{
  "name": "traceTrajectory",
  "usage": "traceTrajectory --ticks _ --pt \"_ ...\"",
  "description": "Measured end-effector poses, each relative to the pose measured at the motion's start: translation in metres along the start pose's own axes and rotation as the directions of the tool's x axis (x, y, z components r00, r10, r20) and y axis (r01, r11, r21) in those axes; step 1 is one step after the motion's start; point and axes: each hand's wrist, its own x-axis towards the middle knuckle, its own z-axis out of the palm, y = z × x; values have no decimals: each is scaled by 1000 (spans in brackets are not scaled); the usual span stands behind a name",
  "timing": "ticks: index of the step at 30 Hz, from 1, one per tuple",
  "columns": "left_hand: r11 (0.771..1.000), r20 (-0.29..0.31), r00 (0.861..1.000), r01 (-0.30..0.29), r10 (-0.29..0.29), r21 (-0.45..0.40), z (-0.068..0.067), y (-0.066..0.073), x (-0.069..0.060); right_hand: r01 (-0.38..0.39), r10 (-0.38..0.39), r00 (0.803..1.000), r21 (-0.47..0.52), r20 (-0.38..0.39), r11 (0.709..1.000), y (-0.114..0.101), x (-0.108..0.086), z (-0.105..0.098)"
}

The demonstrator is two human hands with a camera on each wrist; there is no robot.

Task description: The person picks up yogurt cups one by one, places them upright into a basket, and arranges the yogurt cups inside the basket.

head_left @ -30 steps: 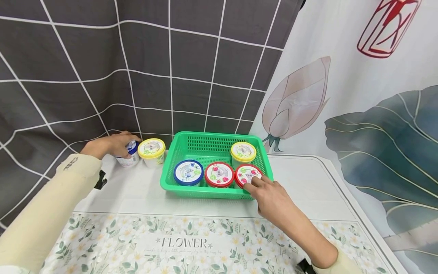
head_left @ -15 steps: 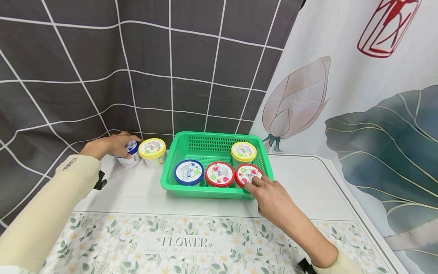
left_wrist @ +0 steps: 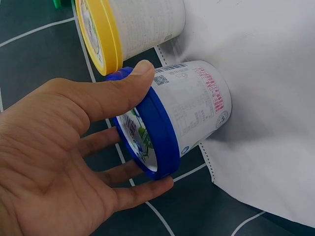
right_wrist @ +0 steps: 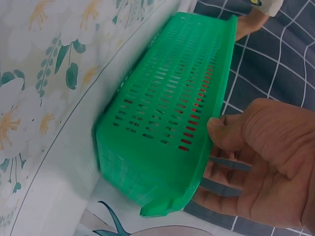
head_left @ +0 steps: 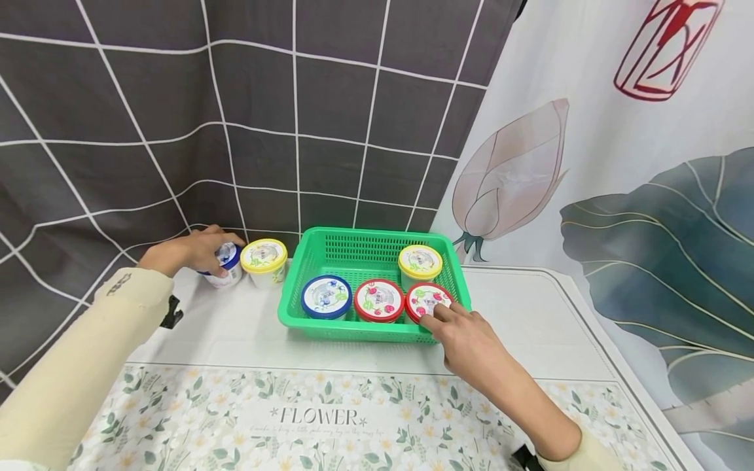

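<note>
My left hand [head_left: 191, 252] grips the lid of a white blue-lidded tub [left_wrist: 189, 103] at the back left of the table. In the left wrist view the thumb lies on one side of the lid and the fingers reach round the other. A yellow-lidded tub [head_left: 264, 258] stands beside it. My right hand [head_left: 471, 337] reaches over the front right corner of a green basket [head_left: 353, 332], fingers on the red-lidded tub [head_left: 424, 296] there. In the right wrist view the thumb is at the basket rim; the fingertips and that tub's lid are hidden.
Inside the basket are another blue-lidded tub [head_left: 326, 296], another red-lidded tub [head_left: 379, 299] and another yellow-lidded tub [head_left: 420, 261]. A dark gridded curtain [head_left: 330, 98] hangs close behind. A floral cloth [head_left: 294, 432] covers the front of the white table [head_left: 235, 333].
Both hands keep their places on the tubs. The head view has shifted very slightly; the tubs and basket otherwise stand as before.
</note>
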Motion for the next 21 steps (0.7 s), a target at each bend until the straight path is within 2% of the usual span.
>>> traceTrajectory --ticks 9,21 --pt "1000 -9 1000 1 -1 15 -1 1 -2 -18 18 1000 10 10 1000 -1 0 0" --pt "1000 20 1000 9 -9 20 -8 3 -5 -11 11 1000 11 4 1000 -1 0 0"
